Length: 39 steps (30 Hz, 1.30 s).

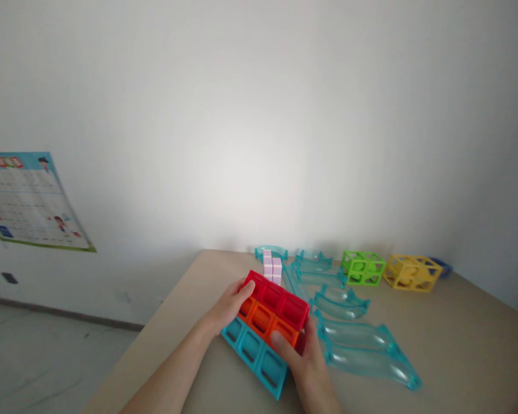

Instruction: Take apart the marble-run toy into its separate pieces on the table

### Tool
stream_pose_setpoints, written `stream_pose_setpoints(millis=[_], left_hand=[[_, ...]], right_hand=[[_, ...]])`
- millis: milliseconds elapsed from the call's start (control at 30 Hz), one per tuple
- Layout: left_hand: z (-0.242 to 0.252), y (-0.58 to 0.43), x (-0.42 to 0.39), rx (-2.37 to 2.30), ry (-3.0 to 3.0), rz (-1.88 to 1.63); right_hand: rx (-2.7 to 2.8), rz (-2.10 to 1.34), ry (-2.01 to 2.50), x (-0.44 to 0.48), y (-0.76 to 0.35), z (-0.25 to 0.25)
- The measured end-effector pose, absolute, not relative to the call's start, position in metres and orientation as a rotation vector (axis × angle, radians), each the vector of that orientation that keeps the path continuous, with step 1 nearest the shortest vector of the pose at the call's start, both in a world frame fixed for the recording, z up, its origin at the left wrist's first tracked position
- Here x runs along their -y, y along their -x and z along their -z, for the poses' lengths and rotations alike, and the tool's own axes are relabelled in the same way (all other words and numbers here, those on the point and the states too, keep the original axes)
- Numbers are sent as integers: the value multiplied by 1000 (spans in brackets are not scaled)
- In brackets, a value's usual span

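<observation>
Over the table, both hands hold a plastic building-block panel (pixel 262 317), tilted, with rows of square cells in red, orange and light blue. My left hand (pixel 228 305) grips its left end, the thumb lying over the red and orange rows. My right hand (pixel 304 359) is closed on the lower right end, its thumb pressed on the orange row and fingers partly hidden behind. Just beyond the panel stand small pale-purple blocks (pixel 267 265). Clear teal track pieces (pixel 362 345) lie to the right of my right hand.
More teal track pieces (pixel 313 263) are spread toward the back of the table (pixel 453 356). A green block frame (pixel 363 268), a yellow one (pixel 413 273) and a blue piece (pixel 441 267) stand along the wall. A poster (pixel 30 201) hangs at left.
</observation>
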<state>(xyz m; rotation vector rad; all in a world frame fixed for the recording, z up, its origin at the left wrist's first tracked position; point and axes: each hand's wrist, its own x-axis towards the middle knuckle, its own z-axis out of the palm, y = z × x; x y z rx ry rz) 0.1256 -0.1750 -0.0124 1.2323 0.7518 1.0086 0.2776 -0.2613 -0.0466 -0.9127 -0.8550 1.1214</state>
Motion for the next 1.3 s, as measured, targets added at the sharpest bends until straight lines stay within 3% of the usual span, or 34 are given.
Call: stream_pose_setpoints(millis=[900,1300], left_hand=[[22,-135,172,-1339,-1605,-1191],[20,-123,160,-1102,-1061,-1250]], right_hand=[[726,-1075,1009,254,-276,39],[750,-1164,1032,252,-282,44]])
